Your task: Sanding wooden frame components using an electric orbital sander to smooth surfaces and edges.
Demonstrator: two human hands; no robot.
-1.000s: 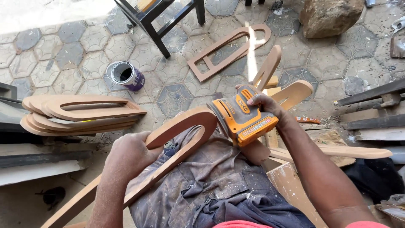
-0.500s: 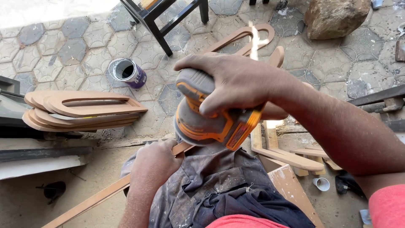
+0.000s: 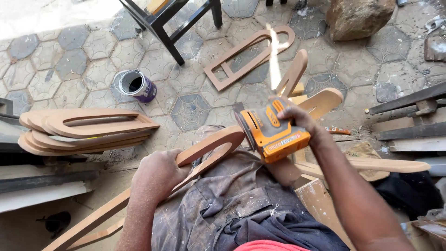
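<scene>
Here I see my right hand [image 3: 297,117] wrapped around the top of an orange power sander [image 3: 272,132], fingers curled tight over its housing. The sander's flat pad sits against the rounded end of a looped wooden piece [image 3: 204,151], just to the right of that curve. My left hand [image 3: 158,174] grips the same wooden piece lower along its length, closed around it and dusted with sawdust; the piece lies slanted across my lap over a stained grey apron [image 3: 232,204]. Left of the sander, a stack of matching looped pieces [image 3: 86,130] rests on a dark ledge. Beyond the sander, on the paved floor [image 3: 195,109], lie an open paint tin [image 3: 134,86] and another looped frame [image 3: 248,56]. Farther beyond it stand black chair legs [image 3: 169,28] and a large stone [image 3: 357,17].
</scene>
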